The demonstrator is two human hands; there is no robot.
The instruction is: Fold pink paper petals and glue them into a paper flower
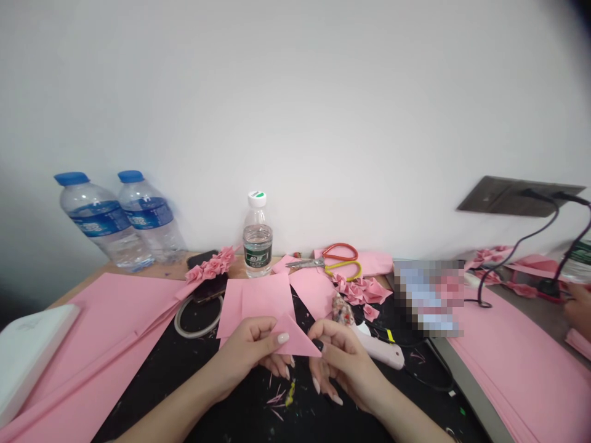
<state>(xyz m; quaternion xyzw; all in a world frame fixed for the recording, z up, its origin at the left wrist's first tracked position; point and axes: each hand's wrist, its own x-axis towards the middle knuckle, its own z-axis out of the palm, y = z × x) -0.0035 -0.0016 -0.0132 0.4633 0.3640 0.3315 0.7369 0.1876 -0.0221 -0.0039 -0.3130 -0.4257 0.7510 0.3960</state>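
Both of my hands hold one small folded pink paper triangle (295, 341) just above the black mat (240, 412). My left hand (252, 354) pinches its left part with thumb on top. The triangle's right tip is gripped between the fingers of my right hand (339, 360). Behind them lie square pink paper pieces (261, 298), a pile of small folded pink pieces (360, 290) and a pink glue gun (381, 351).
Two large water bottles (122, 218) and a small bottle (257, 237) stand by the wall. Scissors (330, 261), a tape ring (196, 317), a strip of pink folded flowers (210, 266), large pink sheets (92, 332), a white box (28, 351) and cables (517, 246). Another person's hand (579, 307) at far right.
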